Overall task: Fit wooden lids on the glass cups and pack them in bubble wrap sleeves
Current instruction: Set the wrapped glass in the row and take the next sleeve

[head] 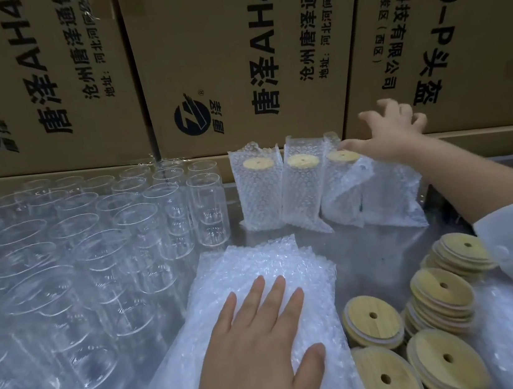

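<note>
Head, left hand [256,354] on sleeves [259,264] (flat), right hand [387,136] touching wrapped cup [341,193]

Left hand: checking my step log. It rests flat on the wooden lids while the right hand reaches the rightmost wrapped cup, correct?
No. The head view shows the left hand resting flat on the stack of bubble wrap sleeves, not the wooden lids beside it. The right hand does reach the rightmost wrapped cup.
</note>
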